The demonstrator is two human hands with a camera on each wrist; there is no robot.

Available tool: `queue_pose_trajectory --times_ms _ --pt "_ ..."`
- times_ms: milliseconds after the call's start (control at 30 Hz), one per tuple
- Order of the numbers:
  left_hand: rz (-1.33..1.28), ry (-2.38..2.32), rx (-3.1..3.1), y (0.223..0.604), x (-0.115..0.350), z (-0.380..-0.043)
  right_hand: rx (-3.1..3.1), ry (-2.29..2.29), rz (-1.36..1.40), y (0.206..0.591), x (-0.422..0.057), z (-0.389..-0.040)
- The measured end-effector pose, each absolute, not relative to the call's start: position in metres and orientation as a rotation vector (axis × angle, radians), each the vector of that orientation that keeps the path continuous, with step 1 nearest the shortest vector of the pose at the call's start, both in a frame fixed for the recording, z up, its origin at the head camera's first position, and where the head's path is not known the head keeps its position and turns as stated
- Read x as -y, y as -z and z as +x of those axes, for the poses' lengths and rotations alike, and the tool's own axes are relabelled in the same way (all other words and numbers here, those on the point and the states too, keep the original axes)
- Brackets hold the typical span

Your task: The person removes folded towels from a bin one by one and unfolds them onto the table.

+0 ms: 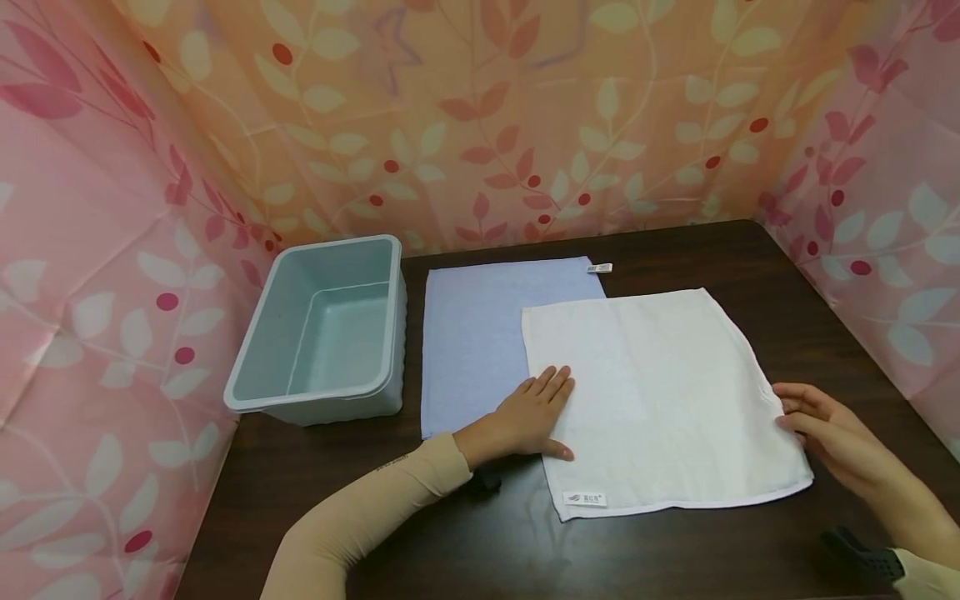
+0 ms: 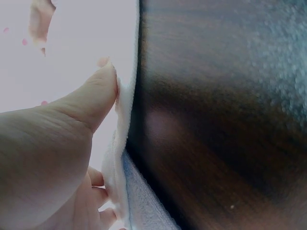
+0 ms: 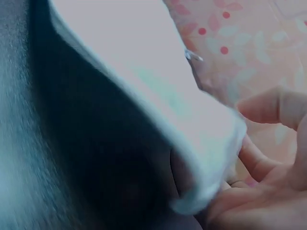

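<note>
A white towel (image 1: 660, 400) lies spread on the table, overlapping the right part of a light blue towel (image 1: 476, 342). My left hand (image 1: 532, 417) rests with straight fingers on the white towel's left edge; in the left wrist view its thumb (image 2: 96, 93) lies along that edge. At the opposite edge, my right hand (image 1: 840, 437) pinches the white cloth between thumb and fingers. The right wrist view shows that edge (image 3: 216, 139) lifted off the table, with some fingers beneath it. A small label (image 1: 585, 499) is on the white towel's near left corner.
A pale blue-grey plastic bin (image 1: 386, 333) stands at the left of the dark wooden table (image 1: 465, 550). A label (image 1: 600, 268) sticks out from the blue towel's far right corner. Floral curtains (image 1: 480, 125) enclose the back and both sides.
</note>
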State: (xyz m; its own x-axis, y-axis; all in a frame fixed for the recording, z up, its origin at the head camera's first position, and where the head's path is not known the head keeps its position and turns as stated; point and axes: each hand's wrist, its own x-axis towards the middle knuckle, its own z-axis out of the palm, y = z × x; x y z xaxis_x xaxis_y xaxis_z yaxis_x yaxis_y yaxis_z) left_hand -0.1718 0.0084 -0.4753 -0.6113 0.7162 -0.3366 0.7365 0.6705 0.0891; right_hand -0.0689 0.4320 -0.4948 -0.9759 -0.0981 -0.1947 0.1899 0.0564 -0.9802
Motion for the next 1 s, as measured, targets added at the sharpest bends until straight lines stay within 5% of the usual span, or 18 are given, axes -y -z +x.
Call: queue_pose_trajectory --times_ms 400,1000 --pt "1.113 0.067 -2.546 0.475 -0.008 -0.172 -2.621 1.220 0.297 0.483 -0.449 -0.048" --pt "0.999 -0.050 -2.548 0.478 -0.005 -0.174 -2.670 0.800 0.182 0.477 -0.450 -0.042"
